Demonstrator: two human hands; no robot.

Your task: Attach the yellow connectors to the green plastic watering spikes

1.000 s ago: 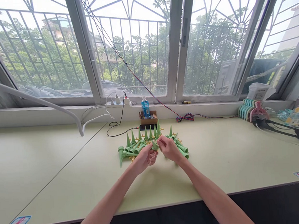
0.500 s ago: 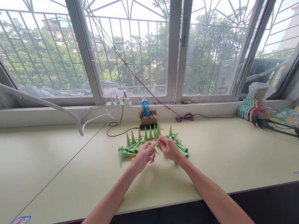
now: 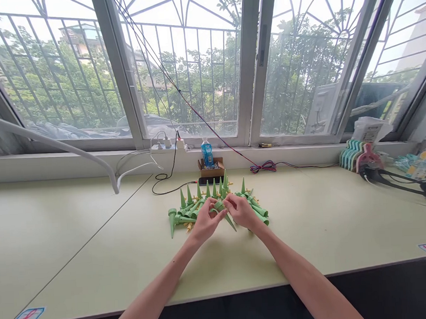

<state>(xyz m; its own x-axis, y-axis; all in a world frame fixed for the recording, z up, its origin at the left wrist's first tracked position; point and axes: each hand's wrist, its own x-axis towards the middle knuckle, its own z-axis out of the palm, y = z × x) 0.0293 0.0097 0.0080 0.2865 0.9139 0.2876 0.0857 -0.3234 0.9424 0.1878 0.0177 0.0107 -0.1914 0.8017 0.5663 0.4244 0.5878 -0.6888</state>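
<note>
Between my hands a green plant watering spike (image 3: 230, 221) slants, its wide collar up and its point down toward the right. My left hand (image 3: 206, 221) grips it near the collar with thumb and fingers. My right hand (image 3: 240, 210) is closed in a pinch right beside the collar; what its fingertips hold is hidden. A row of green spikes (image 3: 207, 190) stands upright behind my hands, with small yellow valve pieces on them. Other spikes lie in a pile (image 3: 187, 213) on the left and another group (image 3: 260, 211) on the right.
Behind the spikes lie a dark phone (image 3: 210, 181) and a small cardboard box (image 3: 217, 172) with a blue-labelled bottle (image 3: 207, 154). Coiled cable (image 3: 263, 166) runs along the back of the table (image 3: 321, 230). Black straps (image 3: 398, 179) and plastic hangers (image 3: 359, 156) are at right.
My left hand has turned and shifted its hold. The spike now shows more of its length, tilted with its point down to the right. My right hand stays pinched in nearly the same place.
</note>
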